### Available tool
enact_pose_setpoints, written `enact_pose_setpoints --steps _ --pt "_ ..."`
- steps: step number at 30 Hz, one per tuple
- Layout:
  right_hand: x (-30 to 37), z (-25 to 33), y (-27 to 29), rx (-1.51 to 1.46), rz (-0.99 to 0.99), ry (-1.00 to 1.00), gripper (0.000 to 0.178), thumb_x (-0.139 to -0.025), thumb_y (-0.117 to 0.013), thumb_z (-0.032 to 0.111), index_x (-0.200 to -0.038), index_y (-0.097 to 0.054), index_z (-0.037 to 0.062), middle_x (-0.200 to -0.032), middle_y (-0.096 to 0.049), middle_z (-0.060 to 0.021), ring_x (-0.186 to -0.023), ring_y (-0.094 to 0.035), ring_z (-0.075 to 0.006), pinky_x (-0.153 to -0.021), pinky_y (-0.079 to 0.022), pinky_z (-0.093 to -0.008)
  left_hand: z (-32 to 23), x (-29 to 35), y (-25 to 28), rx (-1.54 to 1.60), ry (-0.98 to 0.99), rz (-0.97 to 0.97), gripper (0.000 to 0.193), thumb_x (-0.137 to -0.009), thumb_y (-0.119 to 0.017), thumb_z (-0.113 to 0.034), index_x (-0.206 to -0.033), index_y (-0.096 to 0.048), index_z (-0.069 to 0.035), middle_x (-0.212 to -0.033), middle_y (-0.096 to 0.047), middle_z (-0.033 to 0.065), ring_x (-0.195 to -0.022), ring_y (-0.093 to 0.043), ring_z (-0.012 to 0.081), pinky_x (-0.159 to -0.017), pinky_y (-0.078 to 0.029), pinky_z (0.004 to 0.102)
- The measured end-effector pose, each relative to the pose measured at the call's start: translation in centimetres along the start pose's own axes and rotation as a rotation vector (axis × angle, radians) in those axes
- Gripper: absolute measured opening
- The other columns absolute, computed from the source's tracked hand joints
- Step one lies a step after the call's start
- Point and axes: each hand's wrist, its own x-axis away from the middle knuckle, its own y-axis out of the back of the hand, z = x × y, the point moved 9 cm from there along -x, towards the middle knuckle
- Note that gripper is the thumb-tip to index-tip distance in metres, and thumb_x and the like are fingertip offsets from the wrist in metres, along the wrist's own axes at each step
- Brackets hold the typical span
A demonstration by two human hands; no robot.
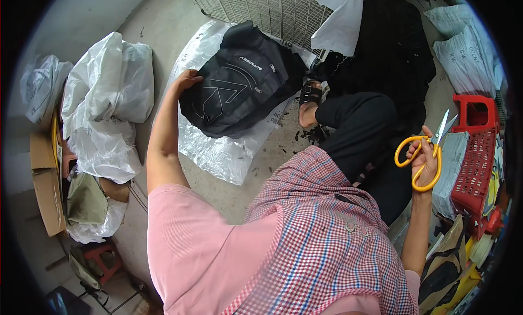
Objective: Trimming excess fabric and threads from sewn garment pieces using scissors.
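A black backpack (pixel 239 89) with pale line patterns and a zipper pull lies flat on a white plastic sack (pixel 218 157) on the floor. My left hand (pixel 189 79) is closed on the backpack's left edge, the thumb hidden from sight. Off to the right, my right hand (pixel 425 165) holds a pair of scissors (pixel 430 151) by its yellow loop handles. The scissor blades are spread apart and point up, away from the backpack. My right hand is beside a red plastic basket.
A wire mesh cage (pixel 272 12) stands beyond the backpack, with black fabric (pixel 376 42) heaped beside it. White plastic bags (pixel 109 80) and a cardboard box (pixel 46 184) are at left. The red basket (pixel 474 168) and printed white sacks (pixel 468 53) line the right. Dark scraps litter the floor.
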Motion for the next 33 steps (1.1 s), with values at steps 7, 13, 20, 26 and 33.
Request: enact_pose_setpoints --steps 7,13,20,26,33 --pt "1.1 0.2 -2.6 0.078 -0.034 -0.034 0.038 -0.096 -0.048 0.013 -0.132 -0.046 0.0030 -0.084 -0.056 -0.0055 -0.068 -0.053 -0.0094 -0.062 -0.045 -0.0186 -12.2 -3.6 -5.3 -0.379 -0.330 0.014 0.047 -0.078 -0.066 -0.017 -0.122 -0.051 -0.012 -0.130 -0.044 0.0187 -0.098 -0.058 0.0419 -0.082 -0.049 0.0455" --pt "0.9 0.2 -4.8 0.188 -0.034 -0.057 0.038 -0.094 -0.049 0.015 -0.130 -0.047 0.0028 -0.082 -0.055 -0.0063 -0.068 -0.052 -0.0112 -0.063 -0.044 -0.0209 -19.1 -5.0 -11.7 -0.283 -0.609 -0.305 0.074 -0.079 -0.067 -0.040 -0.144 -0.035 -0.022 -0.150 -0.027 0.0155 -0.126 -0.038 0.0443 -0.093 -0.039 0.0617" --pt "0.7 -0.9 -0.2 0.288 -0.030 -0.164 0.037 -0.093 -0.054 0.017 -0.127 -0.051 0.0027 -0.079 -0.055 -0.0057 -0.066 -0.051 -0.0105 -0.062 -0.043 -0.0199 -20.0 -9.1 -14.3 -0.661 -0.216 -0.126 0.061 -0.084 -0.056 -0.057 -0.136 -0.048 -0.025 -0.145 -0.040 0.0089 -0.122 -0.044 0.0426 -0.092 -0.037 0.0634" --pt "-0.7 -1.0 4.7 0.379 -0.085 -0.155 0.036 -0.092 -0.056 0.020 -0.124 -0.053 0.0027 -0.079 -0.054 -0.0051 -0.065 -0.050 -0.0098 -0.060 -0.041 -0.0190 -33.3 -4.6 -15.1 -0.237 -0.527 0.546 0.043 -0.087 -0.060 -0.033 -0.122 -0.060 -0.007 -0.100 -0.065 0.0080 -0.084 -0.062 0.0247 -0.083 -0.050 0.0335" --pt "-4.2 -4.2 7.5 -0.121 -0.077 -0.278 0.036 -0.090 -0.063 0.026 -0.117 -0.056 0.0032 -0.077 -0.053 -0.0047 -0.061 -0.050 -0.0103 -0.055 -0.041 -0.0197 -54.7 -2.8 -24.7 0.026 -0.681 0.871 0.029 -0.086 -0.064 -0.017 -0.108 -0.065 0.002 -0.083 -0.067 0.0065 -0.071 -0.060 0.0127 -0.064 -0.050 0.0233"
